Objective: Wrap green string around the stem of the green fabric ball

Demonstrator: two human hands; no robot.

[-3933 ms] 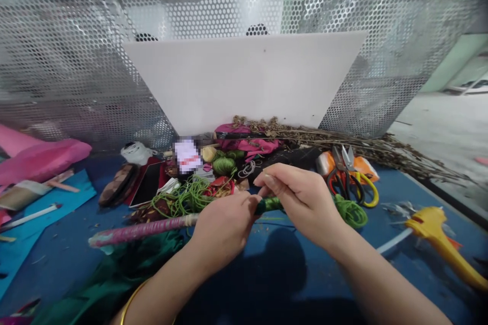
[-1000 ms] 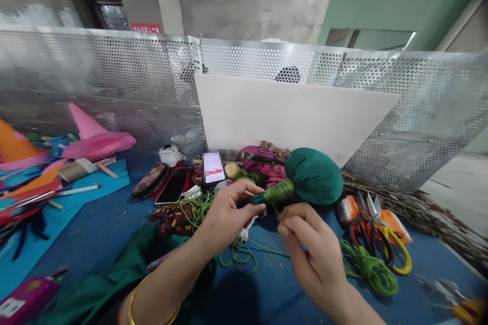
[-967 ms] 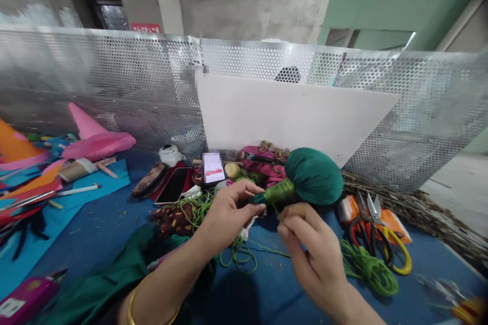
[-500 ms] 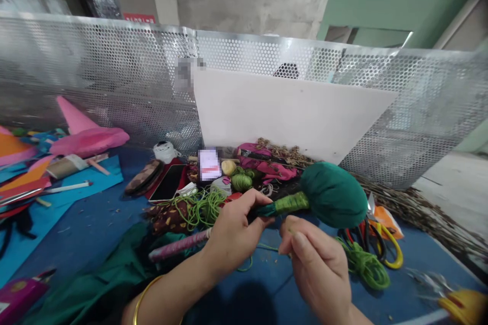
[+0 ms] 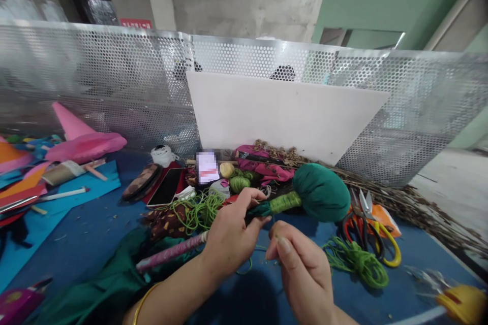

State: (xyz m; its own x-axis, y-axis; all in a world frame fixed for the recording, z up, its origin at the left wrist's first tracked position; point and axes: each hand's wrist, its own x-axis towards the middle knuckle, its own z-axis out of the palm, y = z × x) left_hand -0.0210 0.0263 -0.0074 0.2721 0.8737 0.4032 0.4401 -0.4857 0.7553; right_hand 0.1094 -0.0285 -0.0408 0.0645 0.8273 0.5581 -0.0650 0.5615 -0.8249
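My left hand (image 5: 231, 231) is closed around the gathered neck of a dark green cloth-covered ball on a stick (image 5: 321, 192). Light green cord (image 5: 285, 202) is wound in a band round that neck, just below the ball. The stick's pink-wrapped handle (image 5: 171, 253) sticks out to the lower left, behind my wrist. Close by on the right, my right hand (image 5: 305, 269) is pinched, thumb against forefinger, on the green cord, which is mostly hidden by the fingers. A loose bundle of green cord (image 5: 368, 266) lies to the right of this hand.
Scissors (image 5: 375, 228) lie at the right beside dry twigs (image 5: 412, 208). Behind my left hand are tangled green yarn (image 5: 204, 208), a phone (image 5: 168, 187) and a pouch (image 5: 142, 183). A white board (image 5: 285, 111) leans on a perforated metal screen (image 5: 152, 76). Green cloth (image 5: 95, 284) lies lower left.
My right hand has moved a little left, closer to my left hand, still pinched. The green ball has shifted slightly left in view, and the scissors show more fully. My left hand keeps its grip.
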